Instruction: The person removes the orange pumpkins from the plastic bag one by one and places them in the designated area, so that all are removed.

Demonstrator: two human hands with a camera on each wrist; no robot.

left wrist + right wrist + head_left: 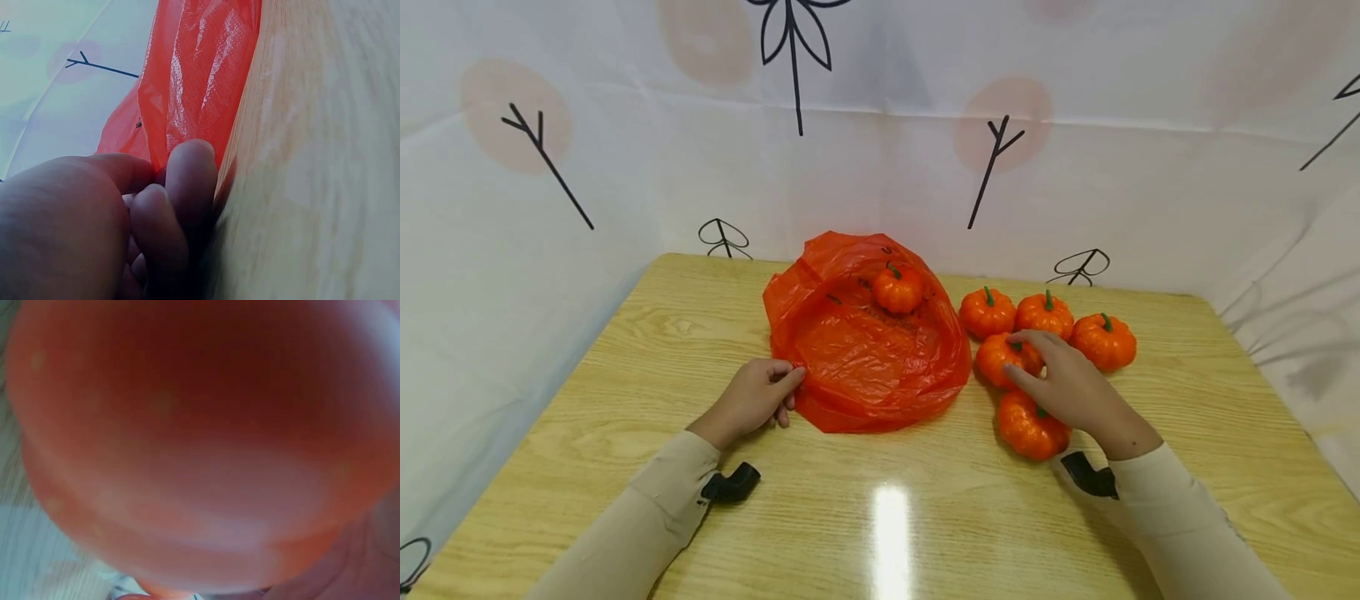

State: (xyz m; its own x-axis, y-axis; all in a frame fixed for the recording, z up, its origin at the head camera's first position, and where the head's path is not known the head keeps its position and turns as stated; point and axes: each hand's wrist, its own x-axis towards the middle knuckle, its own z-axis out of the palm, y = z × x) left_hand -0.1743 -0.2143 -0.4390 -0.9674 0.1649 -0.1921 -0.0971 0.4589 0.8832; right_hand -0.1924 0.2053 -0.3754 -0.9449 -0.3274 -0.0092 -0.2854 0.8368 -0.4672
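A red plastic bag (865, 367) lies spread on the table with its mouth facing up, and one small orange pumpkin (897, 289) sits inside toward its back. At the bag's near left edge my left hand (752, 398) pinches the rim; the left wrist view shows thumb and fingertips on the red plastic (206, 75). To the right of the bag, my right hand (1071, 383) holds a pumpkin (994, 358) between thumb and fingers. Another pumpkin (1032, 427) lies under that wrist. In the right wrist view a blurred pumpkin (187, 475) covers most of the frame.
Behind the right hand stand three more pumpkins: one beside the bag (987, 315), a middle one (1043, 313) and a right one (1105, 343). All rest on the light wooden table (805, 517). White patterned cloth (880, 175) hangs behind it.
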